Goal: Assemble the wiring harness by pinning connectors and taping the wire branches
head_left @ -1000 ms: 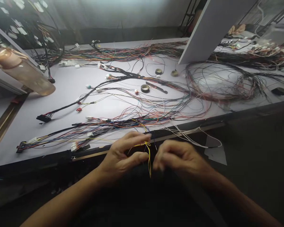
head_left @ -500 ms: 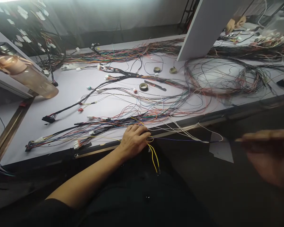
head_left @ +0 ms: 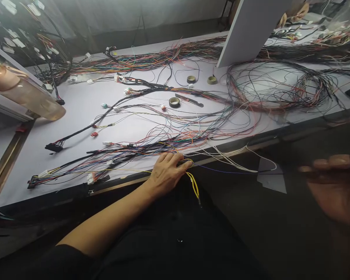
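Observation:
At the table's front edge my left hand (head_left: 169,171) is closed around a thin bundle of wires. From it a looped pair of yellow wires (head_left: 195,186) hangs down, and a blue-violet wire (head_left: 221,169) runs out to the right. Off to the right, in shadow and slightly blurred, my right hand (head_left: 335,190) is held up with its fingers loosely bent and apart; nothing shows in it. White wires (head_left: 226,157) droop over the edge between the hands. Behind my left hand lies a wire harness (head_left: 146,149) with several connectors.
Another taped harness (head_left: 154,87) lies further back, near a black tape roll (head_left: 174,102) and a dark cutter blade (head_left: 189,100). Coiled wires (head_left: 280,107) spread at right. A bottle (head_left: 26,93) leans at left. A white upright panel (head_left: 245,35) and another person's hand (head_left: 300,13) are beyond.
My right hand's fingers have loosened and spread, away from the blue-violet wire's end, and the wire now sags. The yellow wires have swung right. The whole view has shifted slightly.

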The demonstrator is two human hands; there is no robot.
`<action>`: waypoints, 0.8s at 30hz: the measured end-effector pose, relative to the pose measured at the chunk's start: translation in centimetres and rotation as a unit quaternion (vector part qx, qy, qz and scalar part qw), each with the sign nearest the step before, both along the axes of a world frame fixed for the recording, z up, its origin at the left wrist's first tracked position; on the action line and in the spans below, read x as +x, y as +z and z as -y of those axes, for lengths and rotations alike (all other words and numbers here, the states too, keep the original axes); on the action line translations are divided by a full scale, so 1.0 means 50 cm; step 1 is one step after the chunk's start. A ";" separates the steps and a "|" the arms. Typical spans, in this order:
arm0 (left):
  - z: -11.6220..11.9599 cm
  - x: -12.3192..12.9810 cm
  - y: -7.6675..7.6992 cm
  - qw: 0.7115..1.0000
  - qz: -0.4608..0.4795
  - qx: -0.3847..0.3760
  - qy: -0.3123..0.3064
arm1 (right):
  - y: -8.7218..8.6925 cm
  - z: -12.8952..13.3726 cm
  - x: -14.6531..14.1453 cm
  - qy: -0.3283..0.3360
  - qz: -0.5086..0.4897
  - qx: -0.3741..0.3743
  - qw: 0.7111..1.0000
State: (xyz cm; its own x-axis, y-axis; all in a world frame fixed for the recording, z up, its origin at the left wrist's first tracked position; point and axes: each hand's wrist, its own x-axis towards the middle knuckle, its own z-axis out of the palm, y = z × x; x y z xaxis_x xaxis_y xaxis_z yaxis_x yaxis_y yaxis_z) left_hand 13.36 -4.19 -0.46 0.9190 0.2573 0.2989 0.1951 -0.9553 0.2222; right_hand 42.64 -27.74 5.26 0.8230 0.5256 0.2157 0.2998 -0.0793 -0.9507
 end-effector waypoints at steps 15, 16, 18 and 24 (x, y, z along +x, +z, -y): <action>-0.022 -0.048 -0.015 0.963 0.219 -0.111 -0.113 | 0.009 -0.010 -0.040 0.181 -0.153 0.138 0.962; -0.022 -0.047 -0.014 0.963 0.218 -0.107 -0.116 | 0.012 -0.014 -0.048 0.259 -0.127 0.075 0.954; -0.021 -0.048 -0.010 0.964 0.211 -0.107 -0.125 | 0.013 -0.034 -0.064 0.407 -0.070 -0.081 0.907; -0.024 -0.058 0.023 0.959 0.202 -0.120 -0.156 | -0.049 -0.176 -0.147 0.512 0.165 -0.162 0.827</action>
